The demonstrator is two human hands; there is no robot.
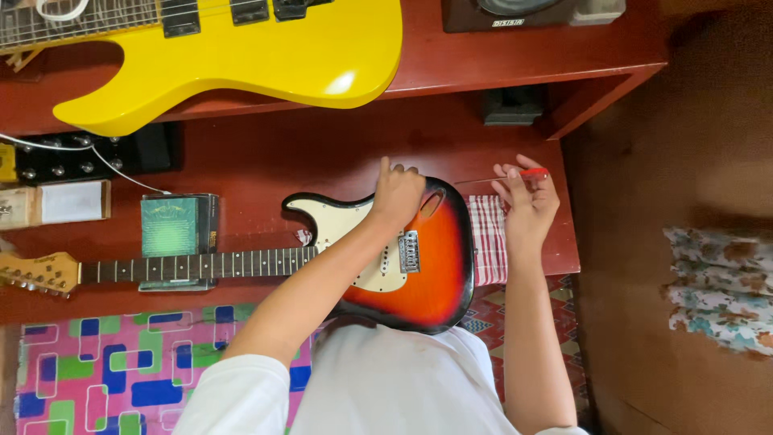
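The sunburst guitar [427, 266] lies across the bench [266, 161], neck toward its left edge on a green box [171, 229], body near the right edge on a striped cloth [489, 240]. The left hand [396, 196] rests on the body's upper edge, fingers curled loosely, pressing rather than gripping. The right hand [527, 197], just past the body at the right edge, pinches a red-handled tool [533, 172], thin shaft pointing left. Judged from this, steadying the body firmly keeps the tool from slipping.
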